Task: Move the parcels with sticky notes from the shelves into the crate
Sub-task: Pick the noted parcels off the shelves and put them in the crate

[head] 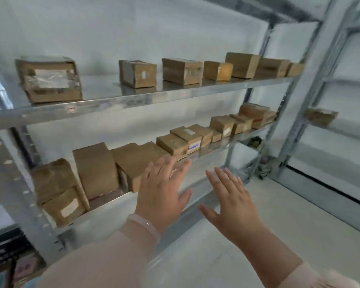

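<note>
Progress, by judgement: the transfer is unfinished, and neither hand carries a parcel.

Below the far left end of the lower shelf (214, 151), a dark slatted crate (2, 246) shows in part; its contents cannot be read.

On the lower shelf a row of brown parcels runs from left end to right end:
- the labelled parcel (64, 206) at the left end lies flat, label face to the front;
- beside it the tall parcel (96, 169) stands on end, long axis near vertical, leaning slightly;
- next, the flat parcel (131, 161) appears to lie with its long axis running from the shelf front towards the wall, short end face outward.

No sticky note can be made out on any parcel; blur leaves only pale labels visible.

In front of the lower shelf, about mid-length, the left hand (162, 192) is spread wide, fingers straight, holding nothing; its fingertips overlap the flat parcel, but contact cannot be told. Just right of it the right hand (233, 202) is likewise spread and empty.

Above the lower shelf, the upper shelf (133, 98) carries further parcels.

Remaining: identify the noted parcels, lift them out, and place them in the crate.
</note>
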Demonstrator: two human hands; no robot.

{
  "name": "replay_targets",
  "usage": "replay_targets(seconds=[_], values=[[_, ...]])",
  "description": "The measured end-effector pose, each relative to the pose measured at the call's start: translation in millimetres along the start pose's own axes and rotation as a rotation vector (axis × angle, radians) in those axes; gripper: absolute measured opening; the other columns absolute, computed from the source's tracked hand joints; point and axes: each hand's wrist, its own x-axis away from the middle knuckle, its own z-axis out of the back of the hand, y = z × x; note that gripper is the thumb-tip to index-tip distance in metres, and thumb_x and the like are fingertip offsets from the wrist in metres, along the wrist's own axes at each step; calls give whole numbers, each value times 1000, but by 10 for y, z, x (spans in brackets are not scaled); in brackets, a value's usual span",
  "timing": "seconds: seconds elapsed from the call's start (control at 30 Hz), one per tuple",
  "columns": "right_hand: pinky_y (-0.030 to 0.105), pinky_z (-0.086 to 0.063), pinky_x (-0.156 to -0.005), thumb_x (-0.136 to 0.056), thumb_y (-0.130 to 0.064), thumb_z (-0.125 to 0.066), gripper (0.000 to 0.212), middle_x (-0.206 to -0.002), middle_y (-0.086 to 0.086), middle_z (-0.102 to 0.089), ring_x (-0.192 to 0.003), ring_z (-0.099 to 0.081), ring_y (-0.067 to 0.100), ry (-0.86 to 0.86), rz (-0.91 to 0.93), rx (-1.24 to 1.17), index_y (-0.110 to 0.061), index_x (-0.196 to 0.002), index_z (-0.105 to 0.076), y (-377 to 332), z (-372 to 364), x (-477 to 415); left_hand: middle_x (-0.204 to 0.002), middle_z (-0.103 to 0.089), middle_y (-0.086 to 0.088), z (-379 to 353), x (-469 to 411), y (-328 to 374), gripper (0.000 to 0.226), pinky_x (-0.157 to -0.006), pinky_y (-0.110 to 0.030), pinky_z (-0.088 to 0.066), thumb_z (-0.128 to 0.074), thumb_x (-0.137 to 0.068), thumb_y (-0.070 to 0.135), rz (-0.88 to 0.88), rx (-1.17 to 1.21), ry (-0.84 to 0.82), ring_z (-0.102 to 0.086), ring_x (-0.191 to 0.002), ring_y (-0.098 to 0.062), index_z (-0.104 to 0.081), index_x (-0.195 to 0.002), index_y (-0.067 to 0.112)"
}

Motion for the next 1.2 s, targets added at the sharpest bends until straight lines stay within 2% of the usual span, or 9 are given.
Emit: replay_targets(seconds=[0.17, 0.33, 0.47, 0.67, 0.8, 1.0, 1.07, 1.2], values=[[33, 3, -121, -82, -75, -25, 84, -162, -10, -2, -147, 11, 7, 72, -133, 74, -38, -152, 5, 809, 331, -8, -146, -47, -2, -424, -623, 617, 65, -108, -51, -38, -65, -83, 51, -133, 10, -48, -44, -134, -25, -47, -141, 29], [32, 7, -119, -82, -77, -22, 85, -162, -10, -3, -147, 11, 8, 99, -210, 132, -37, -153, 1, 1484, 413, -247, -143, -49, 0, -909, -1271, 973, 65, -108, -49, -38, -64, -84, 52, -188, 85, -6, -45, -132, -23, -46, -142, 30], [34, 5, -120, -84, -73, -30, 84, -162, -8, -5, -148, 9, 9, 132, -239, 182, -35, -154, -4, 1991, 411, -703, -138, -54, -1, -1336, -1923, 1115, 64, -106, -48, -39, -63, -82, 53, -233, 126, 36, -49, -127, -24, -49, -140, 29], [36, 2, -121, -85, -73, -29, 83, -162, -12, 1, -147, 14, 8, 156, -291, 244, -39, -152, 3, 2698, 439, -1512, -147, -43, 3, -1923, -3003, 1174, 67, -111, -49, -35, -51, -85, 59, -284, 165, 35, -40, -136, -20, -34, -145, 35], [33, 6, -120, -85, -72, -33, 83, -161, -14, 0, -147, 13, 6, 196, -342, 233, -37, -153, -1, 3150, 483, -1908, -146, -46, 0, -2231, -3678, 1366, 66, -109, -50, -38, -58, -84, 57, -324, 190, 51, -43, -133, -22, -41, -143, 32], [33, 6, -121, -79, -76, -17, 83, -161, -13, 2, -147, 13, 6, 237, -381, 255, -41, -149, 10, 3948, 599, -2379, -148, -44, -1, -2708, -4448, 1680, 65, -111, -48, -36, -57, -86, 57, -349, 200, 78, -41, -136, -23, -41, -144, 31], [31, 7, -120, -79, -76, -19, 83, -161, -13, 1, -147, 11, 6, 263, -383, 235, -42, -148, 12, 4274, 619, -2558, -147, -45, -1, -2882, -4694, 1811, 65, -109, -49, -39, -56, -85, 57, -336, 190, 96, -42, -135, -24, -41, -143, 32], [32, 2, -121, -83, -72, -31, 84, -162, -11, -1, -148, 6, 8, 299, -368, 194, -37, -153, 0, 5015, 688, -2930, -145, -46, -1, -3244, -5166, 2129, 66, -107, -48, -38, -51, -84, 58, -313, 151, 114, -43, -133, -25, -40, -143, 32]])
